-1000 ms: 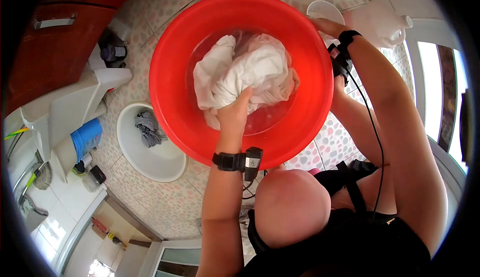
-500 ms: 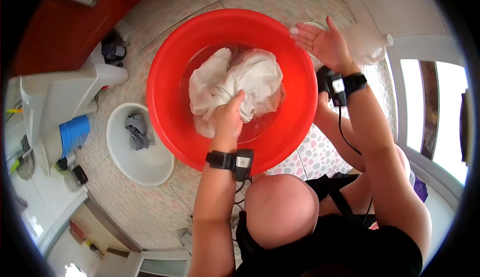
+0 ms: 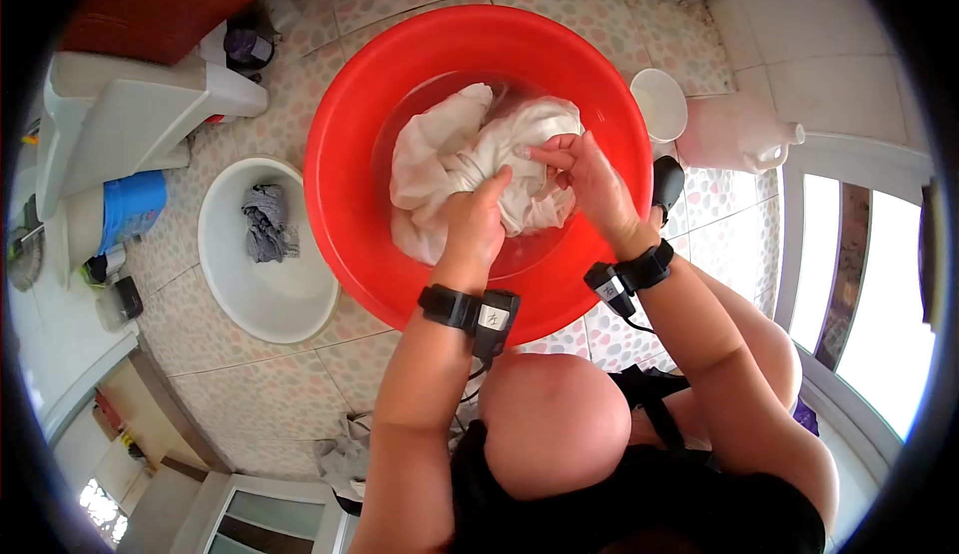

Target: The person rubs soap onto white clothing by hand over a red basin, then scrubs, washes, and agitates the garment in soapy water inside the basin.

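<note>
A bunched wet white cloth (image 3: pixel 440 159) lies in shallow water inside a large red basin (image 3: pixel 345 129). My left hand (image 3: pixel 475 226) grips the near edge of the cloth; its thumb shows on top, while the fingers are hidden in the folds. Over the basin's right side is my right hand (image 3: pixel 599 189), with its fingers loosely bent and apart, close to the cloth's right part. Nothing shows in that hand, and I cannot tell whether its fingertips touch the fabric.
Left of the basin stands a white tub (image 3: pixel 225 284) with a grey cloth (image 3: pixel 266 222) inside. Right of it are a small white bucket (image 3: pixel 659 104) and a translucent plastic jug (image 3: pixel 734 132). A white plastic stool (image 3: pixel 150 104) and a blue container (image 3: pixel 133 209) stand farther left.
My right hand has come from beyond the basin's right rim inward and down to the cloth. My left hand stays at the cloth. The view has shifted slightly.
</note>
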`<state>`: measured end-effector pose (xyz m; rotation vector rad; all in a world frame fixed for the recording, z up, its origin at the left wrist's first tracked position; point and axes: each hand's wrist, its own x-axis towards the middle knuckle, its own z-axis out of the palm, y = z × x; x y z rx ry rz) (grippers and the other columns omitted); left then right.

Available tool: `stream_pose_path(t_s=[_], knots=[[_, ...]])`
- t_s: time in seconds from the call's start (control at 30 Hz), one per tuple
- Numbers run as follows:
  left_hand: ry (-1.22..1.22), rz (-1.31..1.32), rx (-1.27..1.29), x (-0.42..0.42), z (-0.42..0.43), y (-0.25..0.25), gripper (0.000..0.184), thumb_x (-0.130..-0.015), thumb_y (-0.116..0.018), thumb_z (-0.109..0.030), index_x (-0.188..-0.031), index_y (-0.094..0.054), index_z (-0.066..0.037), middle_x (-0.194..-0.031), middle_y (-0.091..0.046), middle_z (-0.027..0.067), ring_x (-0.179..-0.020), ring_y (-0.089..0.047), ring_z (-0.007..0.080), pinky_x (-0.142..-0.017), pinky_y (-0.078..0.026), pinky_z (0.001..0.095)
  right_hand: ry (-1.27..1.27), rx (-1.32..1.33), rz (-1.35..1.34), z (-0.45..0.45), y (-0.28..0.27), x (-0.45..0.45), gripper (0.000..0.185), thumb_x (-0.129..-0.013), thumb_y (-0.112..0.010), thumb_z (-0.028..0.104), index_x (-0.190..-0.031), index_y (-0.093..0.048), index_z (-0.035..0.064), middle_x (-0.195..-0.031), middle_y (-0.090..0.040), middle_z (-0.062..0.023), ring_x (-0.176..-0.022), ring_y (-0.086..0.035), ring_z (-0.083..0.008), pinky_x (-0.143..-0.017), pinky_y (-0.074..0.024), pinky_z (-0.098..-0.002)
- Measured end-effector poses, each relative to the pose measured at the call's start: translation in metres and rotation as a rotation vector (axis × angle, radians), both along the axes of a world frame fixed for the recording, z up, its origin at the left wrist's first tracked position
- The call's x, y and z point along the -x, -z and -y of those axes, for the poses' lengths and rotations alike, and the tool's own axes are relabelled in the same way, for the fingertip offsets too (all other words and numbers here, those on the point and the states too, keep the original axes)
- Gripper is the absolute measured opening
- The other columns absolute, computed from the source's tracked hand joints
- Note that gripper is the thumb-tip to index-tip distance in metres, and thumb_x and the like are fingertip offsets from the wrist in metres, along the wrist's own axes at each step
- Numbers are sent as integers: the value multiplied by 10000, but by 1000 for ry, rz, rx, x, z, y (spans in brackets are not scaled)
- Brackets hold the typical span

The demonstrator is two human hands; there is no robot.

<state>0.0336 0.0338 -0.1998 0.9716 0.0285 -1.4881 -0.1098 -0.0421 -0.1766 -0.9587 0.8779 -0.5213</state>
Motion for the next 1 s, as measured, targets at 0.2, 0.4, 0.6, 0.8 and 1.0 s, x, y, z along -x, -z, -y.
stream_pose_path(t_s=[0.2, 0.4, 0.6, 0.8, 1.0], knots=[[0, 5, -26, 0, 0, -6, 331, -842, -527, -41, -1148, -488, 81, -1127, -554, 127, -1009, -562, 208, -872, -455, 313, -83, 387, -121, -19, -4, -2, 251, -904, -444, 198, -1074, -450, 12, -1075, -585, -109, -878, -529, -201, -783, -425, -332], [-73, 16, -5, 3, 1, -5, 300, -828, -555, -64, -1075, -516, 101, -1051, -564, 112, -934, -560, 169, -803, -458, 280, -243, 1121, -516, -18, -14, -7, 351, -786, -541, 112, -1119, -481, 16, -897, -557, -124, -837, -532, -293, -748, -433, -387], [-64, 14, -33, 3, 0, -5, 275, -830, -553, -66, -1047, -529, 100, -1023, -566, 103, -910, -559, 165, -778, -458, 279, -362, 1462, -799, -21, -10, -15, 377, -677, -569, 106, -1029, -506, -13, -1025, -587, -126, -838, -545, -253, -711, -439, -374], [-93, 15, -87, 5, 0, 1, 223, -824, -578, -98, -927, -578, 99, -902, -578, 73, -785, -549, 112, -653, -444, 239, -720, 1685, -1121, -25, -24, -25, 316, -707, -553, 161, -982, -541, 7, -1084, -579, -143, -867, -548, -252, -729, -420, -344], [-20, 72, -117, 0, -4, 1, 271, -834, -536, -54, -1039, -533, 123, -1051, -573, 134, -934, -576, 193, -772, -485, 307, -1264, 1942, -1136, -21, -45, -34, 275, -701, -552, 153, -941, -573, 20, -1020, -582, -100, -920, -525, -227, -811, -374, -334]])
